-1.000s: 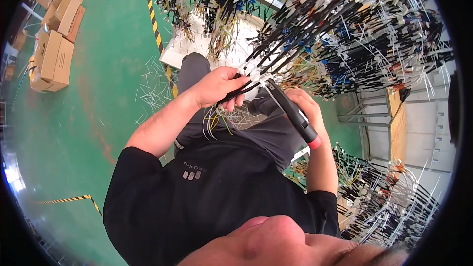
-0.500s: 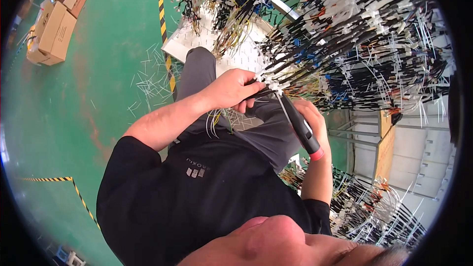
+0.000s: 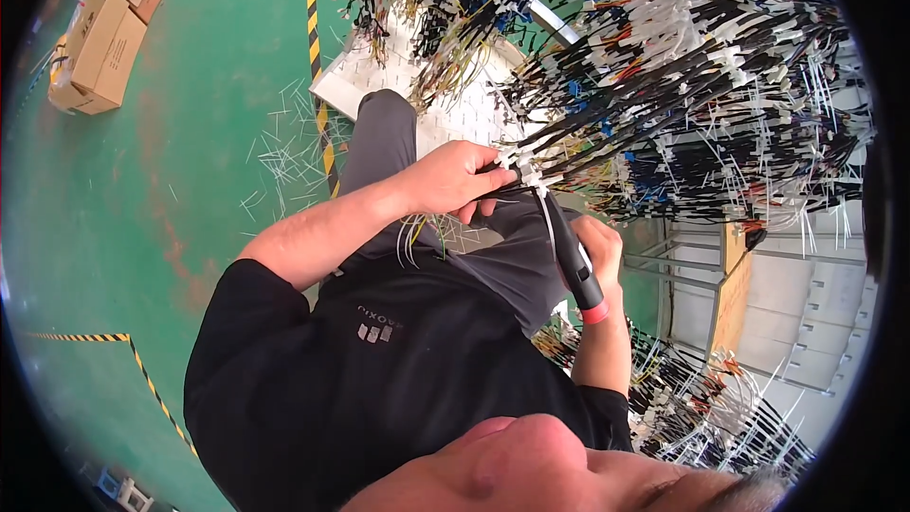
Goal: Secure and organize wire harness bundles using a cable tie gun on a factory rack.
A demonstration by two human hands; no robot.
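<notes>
Right hand [image 3: 595, 248], fingers wrapped closed around the black tool [image 3: 572, 256], red end toward the body. The tool's long axis runs up to the white cable tie [image 3: 527, 173] on the wire bundle [image 3: 569, 133]. Left hand [image 3: 453, 177], fingers pinched shut on that bundle, touches the tie. Beyond: dense hanging harness wires [image 3: 720, 85]; open green floor [image 3: 171, 180] lies left.
</notes>
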